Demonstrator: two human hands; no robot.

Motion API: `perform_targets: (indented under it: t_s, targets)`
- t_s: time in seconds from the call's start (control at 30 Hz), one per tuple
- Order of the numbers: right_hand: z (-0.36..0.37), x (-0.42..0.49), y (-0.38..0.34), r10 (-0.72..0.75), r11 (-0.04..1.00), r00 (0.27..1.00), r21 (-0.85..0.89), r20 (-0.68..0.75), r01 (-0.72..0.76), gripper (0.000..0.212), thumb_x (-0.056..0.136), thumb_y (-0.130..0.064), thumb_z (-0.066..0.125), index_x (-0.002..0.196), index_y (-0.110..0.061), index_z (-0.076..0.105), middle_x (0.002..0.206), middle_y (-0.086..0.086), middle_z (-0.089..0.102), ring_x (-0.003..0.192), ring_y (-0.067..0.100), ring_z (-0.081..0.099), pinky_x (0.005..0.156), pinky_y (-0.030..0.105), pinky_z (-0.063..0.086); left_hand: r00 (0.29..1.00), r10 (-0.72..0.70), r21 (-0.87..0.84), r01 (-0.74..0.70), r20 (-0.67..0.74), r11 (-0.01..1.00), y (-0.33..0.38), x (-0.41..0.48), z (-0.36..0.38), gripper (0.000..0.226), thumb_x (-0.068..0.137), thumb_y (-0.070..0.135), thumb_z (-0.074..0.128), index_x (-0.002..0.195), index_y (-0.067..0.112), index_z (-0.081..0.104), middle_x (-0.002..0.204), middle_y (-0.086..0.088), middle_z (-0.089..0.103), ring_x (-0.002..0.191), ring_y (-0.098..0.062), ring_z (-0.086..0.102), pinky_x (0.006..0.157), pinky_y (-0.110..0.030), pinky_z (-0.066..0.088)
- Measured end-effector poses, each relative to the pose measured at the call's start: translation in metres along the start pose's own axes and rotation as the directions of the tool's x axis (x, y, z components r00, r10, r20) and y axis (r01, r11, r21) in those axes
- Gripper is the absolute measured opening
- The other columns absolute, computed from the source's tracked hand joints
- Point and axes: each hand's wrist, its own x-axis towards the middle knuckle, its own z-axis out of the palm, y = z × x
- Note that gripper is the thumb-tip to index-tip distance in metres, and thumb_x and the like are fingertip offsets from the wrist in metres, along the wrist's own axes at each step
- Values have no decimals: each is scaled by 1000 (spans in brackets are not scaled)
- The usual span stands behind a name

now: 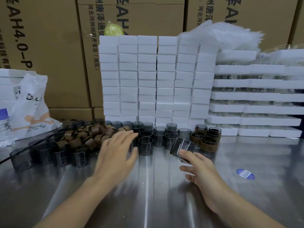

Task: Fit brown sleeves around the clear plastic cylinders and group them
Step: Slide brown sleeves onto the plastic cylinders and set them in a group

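My right hand [199, 168] holds a tilted clear cylinder [181, 148] between index finger and thumb, just above the steel table [156, 195]. My left hand [117, 148] is blurred, fingers spread and straight, reaching toward the pile of loose brown sleeves [92, 135] and holding nothing. Bare clear cylinders [153, 135] stand upright in rows between my hands. A group of sleeved cylinders [205, 139] stands to the right of them. More bare cylinders [49, 153] line the left side.
A wall of white foam blocks [156, 79] rises behind the cylinders, with stacked foam trays [255, 96] to its right. Cardboard boxes [49, 46] stand at the back. At the left lie a white plastic bag [31, 109] and a bottle [4, 122]. A blue sticker [245, 174] is on the table.
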Motion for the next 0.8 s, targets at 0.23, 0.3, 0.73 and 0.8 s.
perform_targets:
  t_s: [0.23, 0.3, 0.73, 0.8]
  targets:
    - [-3, 4, 6, 5, 1000, 1000, 13, 8, -5, 40, 69, -55, 95, 95, -25, 86, 101, -4, 82, 84, 17, 76, 77, 34, 51, 984, -163, 243, 140, 77, 960, -60, 10, 8, 65, 107, 52, 47, 167, 33, 34, 169, 9, 42, 161, -16, 26, 133, -43, 11]
    - [-3, 5, 7, 2, 1000, 1000, 9, 10, -2, 39, 70, -54, 95, 94, -25, 86, 100, -4, 82, 83, 18, 75, 77, 35, 51, 985, -140, 236, 114, 98, 965, -60, 9, 10, 60, 106, 52, 48, 163, 34, 42, 161, 14, 52, 156, -12, 35, 133, -43, 11]
    - [-5, 6, 9, -9, 1000, 1000, -4, 15, 9, 48, 74, -54, 90, 108, -20, 83, 106, -2, 79, 81, 18, 71, 77, 35, 52, 991, -41, 157, 21, 125, 987, -31, 1, 14, 44, 97, 55, 55, 141, 51, 58, 160, -2, 47, 160, -30, 23, 132, -47, 0]
    - [-4, 5, 9, -9, 1000, 1000, -2, 17, 9, 48, 75, -54, 90, 108, -20, 82, 106, -3, 79, 80, 18, 70, 77, 35, 51, 978, -62, 194, 22, 201, 981, -36, -1, 18, 50, 97, 59, 52, 147, 54, 54, 170, -5, 38, 164, -33, 12, 132, -51, -6]
